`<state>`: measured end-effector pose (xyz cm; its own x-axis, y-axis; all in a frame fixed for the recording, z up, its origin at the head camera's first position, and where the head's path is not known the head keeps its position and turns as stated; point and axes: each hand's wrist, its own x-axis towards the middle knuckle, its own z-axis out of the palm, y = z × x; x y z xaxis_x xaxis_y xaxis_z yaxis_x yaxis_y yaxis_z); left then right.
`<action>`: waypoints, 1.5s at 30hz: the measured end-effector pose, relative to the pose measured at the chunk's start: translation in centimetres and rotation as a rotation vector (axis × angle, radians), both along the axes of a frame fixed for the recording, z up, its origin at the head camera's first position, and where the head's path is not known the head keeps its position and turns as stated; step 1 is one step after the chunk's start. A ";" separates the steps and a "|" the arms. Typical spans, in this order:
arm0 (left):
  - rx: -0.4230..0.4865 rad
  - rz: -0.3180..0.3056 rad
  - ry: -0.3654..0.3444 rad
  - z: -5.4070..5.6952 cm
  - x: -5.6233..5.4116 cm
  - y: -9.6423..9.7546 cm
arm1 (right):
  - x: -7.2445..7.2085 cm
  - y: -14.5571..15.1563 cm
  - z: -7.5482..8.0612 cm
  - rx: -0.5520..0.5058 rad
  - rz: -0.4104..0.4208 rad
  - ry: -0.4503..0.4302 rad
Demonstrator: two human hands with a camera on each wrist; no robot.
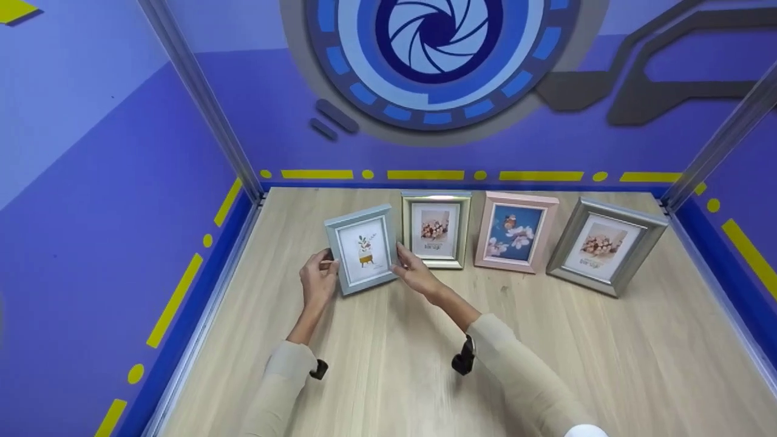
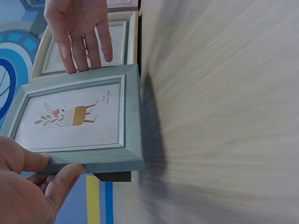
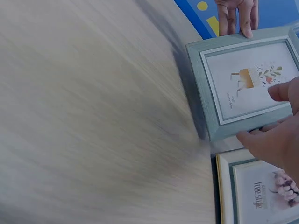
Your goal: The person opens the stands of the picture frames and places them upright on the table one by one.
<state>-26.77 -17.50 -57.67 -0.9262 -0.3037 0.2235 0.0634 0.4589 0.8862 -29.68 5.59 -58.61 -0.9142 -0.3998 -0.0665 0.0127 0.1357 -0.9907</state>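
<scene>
A pale blue-green picture frame [image 1: 370, 282] with a plant-pot drawing stands tilted slightly at the left of the row. My left hand [image 1: 318, 280] grips its left side edge; in the left wrist view the thumb [image 2: 35, 161] and a finger lie along that edge, with other fingers partly hidden behind. On the opposite side is my right hand [image 1: 419, 276], its fingers [image 2: 92, 49] nearly straight and their tips at the side edge. In the right wrist view its thumb [image 3: 280, 92] reaches in front of the picture. Whether the frame's bottom touches the table cannot be told.
A gold-edged cream frame [image 1: 436, 264] stands close on the right, then a pink frame [image 1: 516, 266] and a grey-silver frame [image 1: 586, 284]. All stand on the wooden table [image 1: 413, 364], near the blue back wall [image 1: 522, 149]. A metal post [image 1: 206, 103] rises at the left corner.
</scene>
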 end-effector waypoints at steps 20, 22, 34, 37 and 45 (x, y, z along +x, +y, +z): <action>0.117 -0.003 -0.008 -1.4 -1.4 0.1 | -0.8 -1.1 -0.5 0.019 -0.022 -0.018; 0.120 -0.008 -0.019 -1.3 -1.5 0.1 | -0.9 -1.0 -0.5 0.022 -0.018 -0.015; 0.107 -0.018 -0.063 -1.3 -2.0 0.2 | -0.6 -0.8 0.0 0.048 -0.064 -0.024; 0.104 -0.022 -0.065 -1.2 -2.1 0.3 | -0.5 -0.6 0.1 0.047 -0.099 -0.014; -0.073 0.171 -0.010 -0.6 -1.1 1.2 | 0.2 1.0 0.3 0.047 -0.099 -0.063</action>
<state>-27.83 -16.31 -58.24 -0.8648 -0.4401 0.2417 -0.0295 0.5252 0.8505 -29.53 6.62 -58.29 -0.9425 -0.3029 -0.1413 0.0901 0.1769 -0.9801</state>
